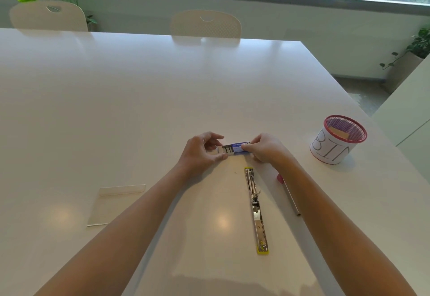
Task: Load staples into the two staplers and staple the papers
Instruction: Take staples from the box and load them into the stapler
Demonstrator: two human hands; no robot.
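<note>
The red mesh cup (338,141) wears a white paper band hand-lettered "BIN". Over the white tabletop (139,109), the left hand (202,151) pinches the white inner tray and the right hand (265,148) grips the small blue staple box (239,148); its print is unreadable. A yellow-ended metal stapler (256,209) lies flat, opened out, nearby.

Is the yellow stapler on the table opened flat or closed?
Opened flat. The yellow stapler lies stretched in one long line on the table, its metal inside facing up, yellow ends at both tips.
</note>
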